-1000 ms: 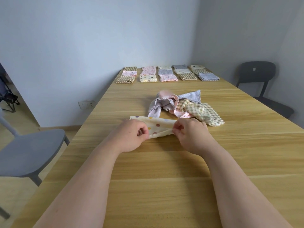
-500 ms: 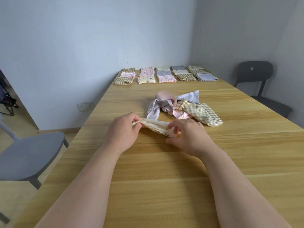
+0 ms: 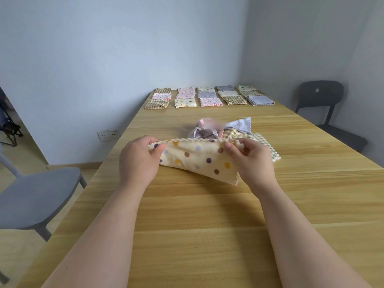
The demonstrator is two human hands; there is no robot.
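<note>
Cream polka-dot cloth held over table centre, cloth pile at its 12 o'clock. Grip: left hand pinches 9 o'clock corner, right hand 3 o'clock corner (both tight on fabric).
</note>
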